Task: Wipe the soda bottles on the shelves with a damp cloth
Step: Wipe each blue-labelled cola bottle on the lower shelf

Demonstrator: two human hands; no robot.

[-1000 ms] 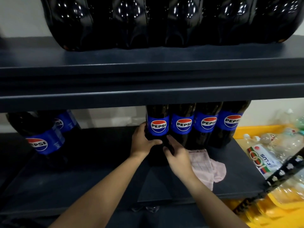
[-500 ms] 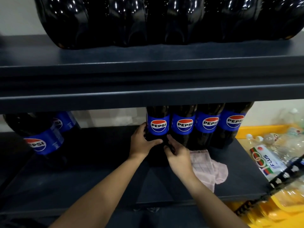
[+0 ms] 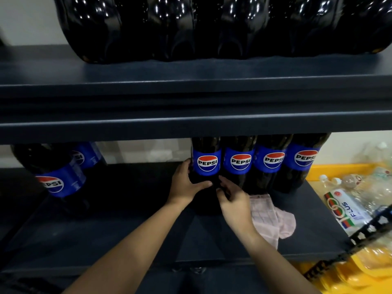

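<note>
Hidden: the upper shelf (image 3: 191,124) cuts off the tops of the four Pepsi bottles in the row; caps are out of sight. The bottles on top of it are cropped by the frame edge.
Hard to make out: the lower body of the held bottle (image 3: 206,164) merges with the dark lower shelf (image 3: 127,236); its base cannot be told apart. Two more bottles (image 3: 57,179) at far left are in shadow.
Left hand (image 3: 186,185): wraps the held bottle's left side below the label, thumb across the front, fingers behind and unseen.
Right hand (image 3: 235,202): fingers curled against the same bottle's right side, touching it; fingertips partly lost in the dark, so how firmly it grips is unclear.
Bottle: leftmost of the row, upright, touching its neighbour (image 3: 239,164).
Cloth (image 3: 273,217): pink, crumpled on the lower shelf just right of the right hand, partly covered by that wrist; neither hand holds it.
Right edge: yellow crate (image 3: 339,168) with clear bottles, blurred.
</note>
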